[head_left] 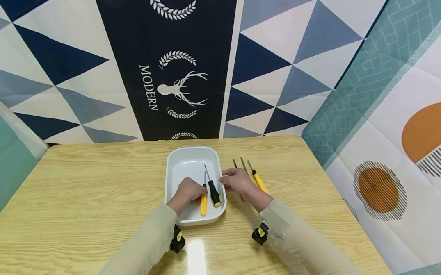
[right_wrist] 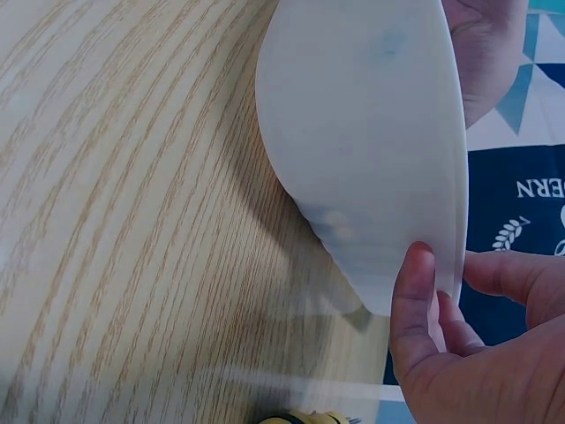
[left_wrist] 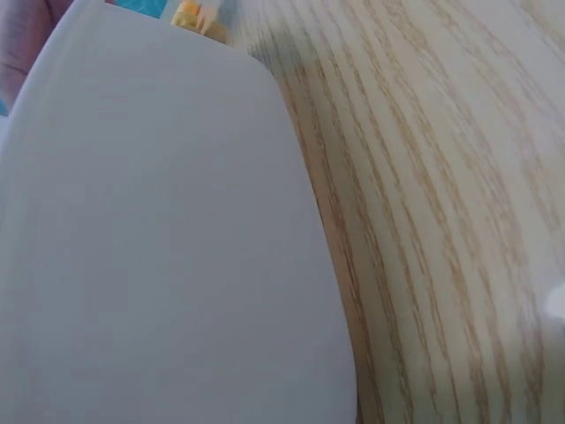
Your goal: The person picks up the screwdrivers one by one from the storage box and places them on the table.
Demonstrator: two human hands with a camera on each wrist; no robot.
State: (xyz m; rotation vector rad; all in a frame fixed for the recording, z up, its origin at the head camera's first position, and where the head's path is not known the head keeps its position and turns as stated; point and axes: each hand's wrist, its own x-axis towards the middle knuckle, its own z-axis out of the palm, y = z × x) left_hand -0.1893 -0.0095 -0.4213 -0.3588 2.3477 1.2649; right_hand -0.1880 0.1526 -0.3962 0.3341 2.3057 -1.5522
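Note:
A white plastic tray (head_left: 183,218) stands on the table with two screwdrivers inside. My left hand (head_left: 187,192) reaches over its left side and grips the yellow-handled screwdriver (head_left: 203,206) near the top of its handle, blade pointing away from me. Beside that lies a dark-handled screwdriver (head_left: 213,194) with a yellow end. At the tray's right side, my right hand (head_left: 239,182) pinches the rim, fingers on both sides of the wall in the right wrist view. The left wrist view is mostly filled by the tray's outer wall (left_wrist: 177,221), hiding the left fingers.
Right of the tray lie several more screwdrivers, one a yellow-handled screwdriver with a black collar (head_left: 258,181); the others are partly behind my right hand. The wooden table (head_left: 97,200) ends at a patterned cloth backdrop (head_left: 181,81).

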